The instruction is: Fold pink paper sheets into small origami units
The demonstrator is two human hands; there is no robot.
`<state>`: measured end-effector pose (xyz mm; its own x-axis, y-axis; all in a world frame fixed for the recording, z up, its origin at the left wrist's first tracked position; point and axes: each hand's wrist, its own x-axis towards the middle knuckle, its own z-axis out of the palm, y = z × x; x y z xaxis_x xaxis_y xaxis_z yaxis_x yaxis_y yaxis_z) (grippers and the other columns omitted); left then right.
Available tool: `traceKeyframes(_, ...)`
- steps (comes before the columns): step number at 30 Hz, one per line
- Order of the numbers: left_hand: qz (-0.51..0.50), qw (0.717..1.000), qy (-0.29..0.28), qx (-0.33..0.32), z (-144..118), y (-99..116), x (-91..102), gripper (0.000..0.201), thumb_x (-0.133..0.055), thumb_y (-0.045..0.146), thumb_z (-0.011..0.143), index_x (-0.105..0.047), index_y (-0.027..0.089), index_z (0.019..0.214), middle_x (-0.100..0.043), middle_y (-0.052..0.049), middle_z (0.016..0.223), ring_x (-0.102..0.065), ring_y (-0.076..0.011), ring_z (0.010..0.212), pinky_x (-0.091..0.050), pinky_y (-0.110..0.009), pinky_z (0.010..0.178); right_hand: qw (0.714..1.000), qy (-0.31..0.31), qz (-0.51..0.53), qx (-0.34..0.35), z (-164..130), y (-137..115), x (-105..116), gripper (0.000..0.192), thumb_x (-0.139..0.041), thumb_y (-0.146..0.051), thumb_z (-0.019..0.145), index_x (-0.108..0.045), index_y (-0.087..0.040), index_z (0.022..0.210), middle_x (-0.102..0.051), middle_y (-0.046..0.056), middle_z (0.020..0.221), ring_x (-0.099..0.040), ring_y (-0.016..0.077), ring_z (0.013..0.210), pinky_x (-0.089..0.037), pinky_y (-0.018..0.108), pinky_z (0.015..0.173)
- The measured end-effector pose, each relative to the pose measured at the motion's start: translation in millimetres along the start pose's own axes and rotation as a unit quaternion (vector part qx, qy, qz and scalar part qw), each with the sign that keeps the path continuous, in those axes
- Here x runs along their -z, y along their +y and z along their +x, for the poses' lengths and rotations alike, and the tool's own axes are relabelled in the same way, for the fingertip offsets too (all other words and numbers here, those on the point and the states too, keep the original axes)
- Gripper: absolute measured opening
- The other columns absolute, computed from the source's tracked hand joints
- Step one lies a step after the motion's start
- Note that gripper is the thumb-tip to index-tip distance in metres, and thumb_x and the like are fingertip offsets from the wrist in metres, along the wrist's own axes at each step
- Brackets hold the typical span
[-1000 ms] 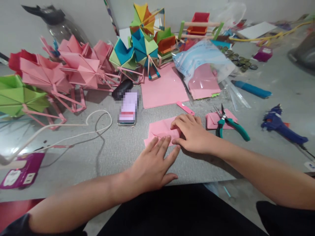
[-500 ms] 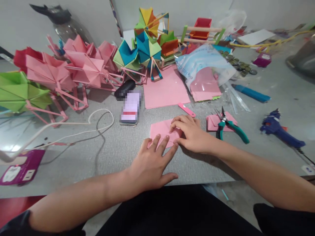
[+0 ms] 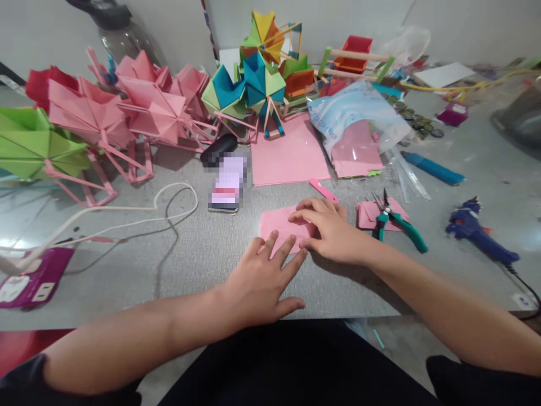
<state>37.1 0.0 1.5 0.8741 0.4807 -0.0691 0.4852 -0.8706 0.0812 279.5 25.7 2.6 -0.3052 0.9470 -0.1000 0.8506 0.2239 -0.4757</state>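
A small sheet of folded pink paper (image 3: 274,221) lies flat on the grey tabletop, with a crease line across its lower part. My left hand (image 3: 264,279) rests palm down with spread fingers, its fingertips pressing the paper's lower edge. At the paper's right side is my right hand (image 3: 327,231), fingers bent and touching the sheet, thumb apart from the index finger; its palm hides the paper's right end. Just behind it lies a pink cutter (image 3: 324,191). To the right, green-handled pliers (image 3: 403,224) lie over a stack of folded pink papers (image 3: 366,214).
Pink paper sheets (image 3: 287,160) and a plastic bag (image 3: 355,113) lie behind. A phone (image 3: 228,183) is left of them. Several paper Ferris wheels (image 3: 95,113) line the back left. On the right lie a blue glue gun (image 3: 482,231) and a blue cutter (image 3: 433,168). A white cable (image 3: 122,208) crosses the left.
The whole view has shifted slightly as the head moved. Both hands stay on the pink paper in nearly the same pose.
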Motion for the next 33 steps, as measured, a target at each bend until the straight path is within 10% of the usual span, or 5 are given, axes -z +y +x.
traceKeyframes(10, 0.016, 1.0, 0.015, 0.012, 1, -5, 3.9, 0.098, -0.06, 0.08, 0.098, -0.042, 0.013, 0.168, -0.05, -0.028, 0.168, -0.052, -0.0509, 0.149, -0.046, -0.065, 0.109, 1.0, -0.005, -0.029, 0.004, 1, -3, 0, 0.061, -0.076, -0.028, 0.092, -0.064, -0.033, 0.152, -0.059, 0.014, 0.15, -0.053, 0.0418, 0.143, -0.041, 0.072, 0.119)
traceKeyframes(33, -0.046, 0.998, 0.011, 0.03, 7, -14, 3.2, 0.1, -0.06, 0.082, 0.095, -0.047, 0.011, 0.163, -0.053, -0.024, 0.167, -0.047, -0.0461, 0.15, -0.037, -0.062, 0.118, 0.991, 0.117, 0.003, -0.067, 19, 3, -7, 0.027, -0.084, -0.027, 0.085, -0.073, -0.027, 0.11, -0.076, 0.007, 0.126, -0.067, 0.0357, 0.122, -0.038, 0.057, 0.106)
